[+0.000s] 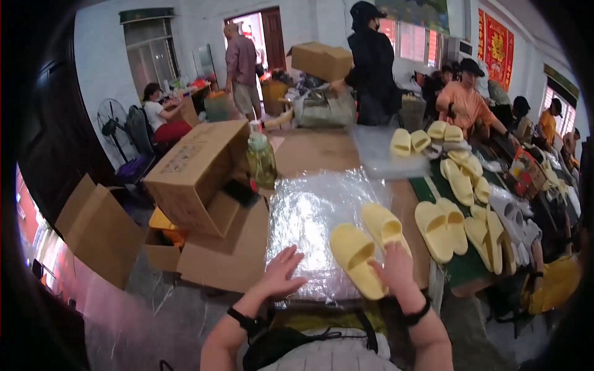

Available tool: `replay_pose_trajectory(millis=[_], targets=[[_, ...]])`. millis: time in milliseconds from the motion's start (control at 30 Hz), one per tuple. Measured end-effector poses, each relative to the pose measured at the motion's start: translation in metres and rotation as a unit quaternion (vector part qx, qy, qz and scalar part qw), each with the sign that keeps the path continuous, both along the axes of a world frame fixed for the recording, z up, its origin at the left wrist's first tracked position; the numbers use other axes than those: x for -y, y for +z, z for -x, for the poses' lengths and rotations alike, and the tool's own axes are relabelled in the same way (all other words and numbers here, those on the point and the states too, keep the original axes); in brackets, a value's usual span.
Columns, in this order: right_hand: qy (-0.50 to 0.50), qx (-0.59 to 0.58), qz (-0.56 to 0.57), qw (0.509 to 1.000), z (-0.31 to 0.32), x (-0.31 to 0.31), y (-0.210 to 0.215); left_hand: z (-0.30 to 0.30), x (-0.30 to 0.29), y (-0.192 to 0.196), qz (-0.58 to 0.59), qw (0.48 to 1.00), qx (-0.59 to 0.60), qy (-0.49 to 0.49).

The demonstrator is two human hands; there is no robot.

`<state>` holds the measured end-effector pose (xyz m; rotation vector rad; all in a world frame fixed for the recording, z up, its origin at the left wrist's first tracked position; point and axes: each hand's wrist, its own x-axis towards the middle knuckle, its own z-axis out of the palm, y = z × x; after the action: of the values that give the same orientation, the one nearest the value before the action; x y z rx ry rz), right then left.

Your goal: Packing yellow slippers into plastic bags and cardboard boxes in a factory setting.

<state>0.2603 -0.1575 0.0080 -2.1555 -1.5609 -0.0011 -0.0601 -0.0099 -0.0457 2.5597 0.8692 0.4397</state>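
Note:
A stack of clear plastic bags [301, 216] lies on the table in front of me, shining with reflections. My left hand [283, 273] is open over its near left part, fingers spread and holding nothing. Two pale yellow slippers rest side by side on the right part of the stack, toes pointing away. My right hand [395, 269] is at their heel ends, its thumb by the left slipper [354, 253] and its fingers against the right slipper [382, 224]. Those fingers look spread rather than wrapped round either one.
Pairs of yellow slippers [433, 232] line a green-topped surface [467, 267] at right, with white footwear beyond. To the left stand an open cardboard box [192, 167] and a green bottle [262, 162]. At the back, a person in black [374, 68] handles a carton [320, 60]; others sit or stand around.

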Motion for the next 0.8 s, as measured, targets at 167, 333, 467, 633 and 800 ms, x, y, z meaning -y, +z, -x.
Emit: replay_pose_trajectory(millis=[167, 333, 467, 633, 800], targets=[[0.203, 0.007, 0.301, 0.932, 0.002, 0.098, 0.012, 0.008, 0.002, -0.001, -0.026, 1.000, -0.002, 0.002], [0.120, -0.256, 0.519, 0.807, -0.041, 0.111, 0.021, 0.008, 0.001, -0.014, -0.026, 1.000, -0.013, 0.001], [0.159, -0.257, 0.516, 0.801, -0.071, 0.055, 0.022, 0.008, 0.001, -0.016, -0.043, 0.999, 0.019, -0.016], [0.198, -0.285, 0.524, 0.778, -0.093, 0.006, 0.011, 0.003, 0.008, 0.019, 0.022, 0.999, -0.035, 0.005], [0.222, -0.326, 0.529, 0.751, -0.109, -0.024, -0.003, 0.003, 0.005, 0.019, 0.037, 0.998, -0.048, 0.005]])
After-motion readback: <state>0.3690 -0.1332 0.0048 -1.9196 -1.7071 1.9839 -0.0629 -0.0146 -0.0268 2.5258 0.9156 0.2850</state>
